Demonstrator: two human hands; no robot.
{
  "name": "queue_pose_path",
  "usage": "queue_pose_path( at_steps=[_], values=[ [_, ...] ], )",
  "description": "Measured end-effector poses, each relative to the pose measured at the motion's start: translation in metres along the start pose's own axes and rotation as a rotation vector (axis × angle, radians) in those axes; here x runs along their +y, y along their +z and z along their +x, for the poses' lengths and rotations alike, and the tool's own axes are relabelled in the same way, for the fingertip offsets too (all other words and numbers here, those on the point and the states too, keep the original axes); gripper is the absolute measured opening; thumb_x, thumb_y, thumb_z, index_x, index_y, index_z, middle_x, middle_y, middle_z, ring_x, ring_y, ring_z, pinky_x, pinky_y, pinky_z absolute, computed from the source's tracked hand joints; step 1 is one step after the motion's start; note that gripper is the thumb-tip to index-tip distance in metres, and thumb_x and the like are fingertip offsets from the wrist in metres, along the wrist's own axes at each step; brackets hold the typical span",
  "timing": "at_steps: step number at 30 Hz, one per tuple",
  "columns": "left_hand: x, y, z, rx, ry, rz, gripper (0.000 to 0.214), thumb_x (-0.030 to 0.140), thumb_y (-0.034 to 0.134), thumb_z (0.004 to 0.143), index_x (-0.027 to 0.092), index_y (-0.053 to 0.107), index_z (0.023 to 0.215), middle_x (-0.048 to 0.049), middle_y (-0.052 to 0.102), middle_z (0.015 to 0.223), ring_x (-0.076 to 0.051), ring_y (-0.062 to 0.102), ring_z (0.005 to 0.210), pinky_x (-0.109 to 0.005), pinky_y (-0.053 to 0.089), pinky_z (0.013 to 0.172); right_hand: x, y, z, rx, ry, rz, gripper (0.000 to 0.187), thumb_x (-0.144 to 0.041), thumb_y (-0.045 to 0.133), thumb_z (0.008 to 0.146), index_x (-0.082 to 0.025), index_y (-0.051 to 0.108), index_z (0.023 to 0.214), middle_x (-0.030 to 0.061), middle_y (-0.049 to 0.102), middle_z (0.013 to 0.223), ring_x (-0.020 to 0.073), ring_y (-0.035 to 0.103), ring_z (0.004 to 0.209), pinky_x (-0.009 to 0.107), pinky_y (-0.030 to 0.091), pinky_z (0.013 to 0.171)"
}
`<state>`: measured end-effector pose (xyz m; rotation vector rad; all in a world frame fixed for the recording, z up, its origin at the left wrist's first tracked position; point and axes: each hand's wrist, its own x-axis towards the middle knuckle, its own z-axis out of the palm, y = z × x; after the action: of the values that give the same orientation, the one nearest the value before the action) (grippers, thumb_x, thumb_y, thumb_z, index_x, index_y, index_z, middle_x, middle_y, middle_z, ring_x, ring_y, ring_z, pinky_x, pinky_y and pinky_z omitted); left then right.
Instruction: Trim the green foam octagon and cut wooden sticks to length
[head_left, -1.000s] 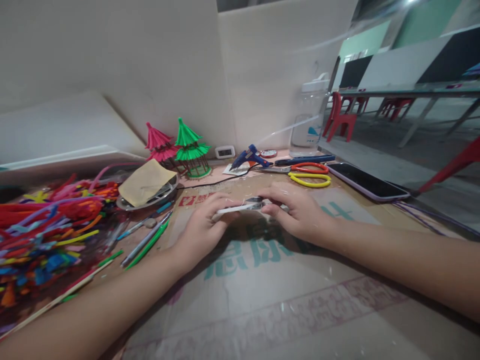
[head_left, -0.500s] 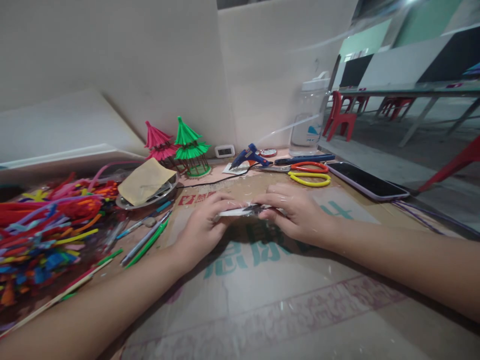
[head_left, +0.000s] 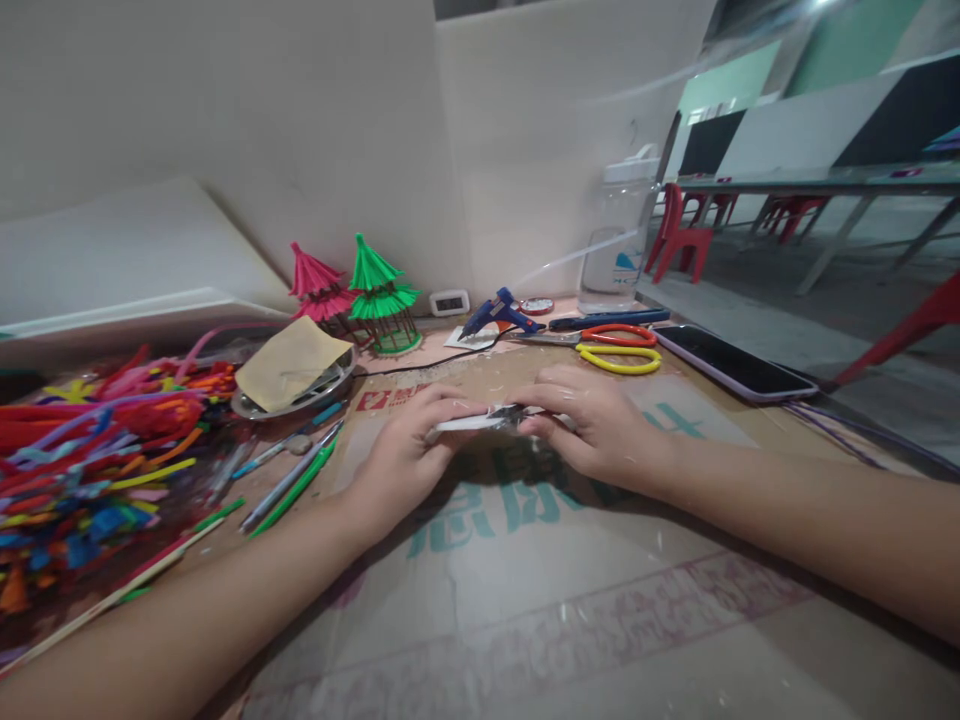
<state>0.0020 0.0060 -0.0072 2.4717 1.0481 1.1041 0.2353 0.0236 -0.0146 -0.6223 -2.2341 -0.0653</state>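
My left hand (head_left: 405, 455) and my right hand (head_left: 592, 425) meet over a sheet of brown cardboard (head_left: 525, 590) printed with teal characters. Between them they pinch a thin white strip (head_left: 469, 422); the left fingers close on its left part. The right fingers close on a small dark metal tool (head_left: 511, 412) at the strip's right end, which I cannot name for sure. Both forearms rest on the cardboard.
A heap of coloured pipe cleaners (head_left: 90, 460) fills the left. Pens (head_left: 292, 480), a metal dish under yellow paper (head_left: 296, 370), pink and green paper pavilions (head_left: 356, 295), a blue glue gun (head_left: 499, 312), scissors (head_left: 619, 350), a phone (head_left: 731, 365) and a clear jug (head_left: 619, 240) ring the hands.
The right hand has slid a little to the left along the strip, bringing the dark tool closer to the left fingers. The left hand has hardly moved.
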Motion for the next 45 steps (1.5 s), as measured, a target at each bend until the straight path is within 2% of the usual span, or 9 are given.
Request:
queue_pose_path(
  at_steps=[11,18,24,30,36,45],
  values=[
    [0.001,0.0003,0.0002,-0.034,-0.003,0.001,0.028,0.008,0.049,0.087,0.021,0.068,0.102,-0.0053,0.065,0.102,-0.017,0.062,0.098,-0.032,0.05,0.089,0.0006,-0.0002,-0.0002,0.007,-0.021,0.029,0.021,-0.025,0.049,0.095,-0.016,0.068,0.098,0.0046,0.062,0.076,0.0169,0.054,0.071,0.028,0.038,0.063],
    [-0.0037,0.0022,-0.002,0.017,0.017,-0.022,0.023,0.01,0.052,0.089,0.022,0.066,0.104,-0.0038,0.063,0.103,-0.015,0.061,0.099,-0.028,0.049,0.089,0.0024,0.0025,-0.0003,0.057,0.062,0.104,0.021,-0.027,0.051,0.095,-0.014,0.066,0.101,0.0059,0.065,0.08,0.0184,0.056,0.076,0.031,0.044,0.07],
    [-0.0047,0.0023,-0.0029,0.021,0.067,0.025,0.031,0.005,0.05,0.087,0.022,0.065,0.107,-0.0038,0.062,0.105,-0.016,0.06,0.101,-0.03,0.048,0.09,0.0017,0.0029,-0.0016,0.014,0.019,0.067,0.025,-0.031,0.05,0.095,-0.013,0.067,0.099,0.0065,0.062,0.079,0.0192,0.055,0.074,0.031,0.041,0.066],
    [-0.0002,0.0014,-0.0021,-0.038,0.061,0.1,0.037,-0.002,0.049,0.081,0.02,0.066,0.105,-0.0032,0.063,0.103,-0.015,0.06,0.098,-0.028,0.048,0.089,-0.0037,0.0012,-0.001,-0.029,-0.015,0.017,0.03,-0.035,0.046,0.097,-0.013,0.066,0.104,0.0064,0.061,0.08,0.0188,0.053,0.074,0.03,0.038,0.064],
    [-0.0014,0.0014,-0.003,-0.028,0.093,0.109,0.037,-0.002,0.049,0.083,0.021,0.065,0.107,-0.003,0.063,0.104,-0.014,0.06,0.099,-0.026,0.047,0.089,-0.0048,0.0015,-0.0008,-0.021,-0.03,0.012,0.029,-0.033,0.046,0.098,-0.013,0.067,0.105,0.0059,0.061,0.08,0.0182,0.052,0.073,0.029,0.036,0.064],
    [-0.0016,0.0024,-0.0021,-0.019,0.068,0.085,0.031,0.003,0.049,0.087,0.02,0.066,0.106,-0.0037,0.063,0.103,-0.015,0.06,0.098,-0.026,0.047,0.088,-0.0031,0.0028,-0.0001,0.009,-0.038,0.013,0.026,-0.029,0.048,0.097,-0.014,0.067,0.104,0.0054,0.062,0.079,0.0174,0.053,0.073,0.028,0.036,0.064]
  ],
)
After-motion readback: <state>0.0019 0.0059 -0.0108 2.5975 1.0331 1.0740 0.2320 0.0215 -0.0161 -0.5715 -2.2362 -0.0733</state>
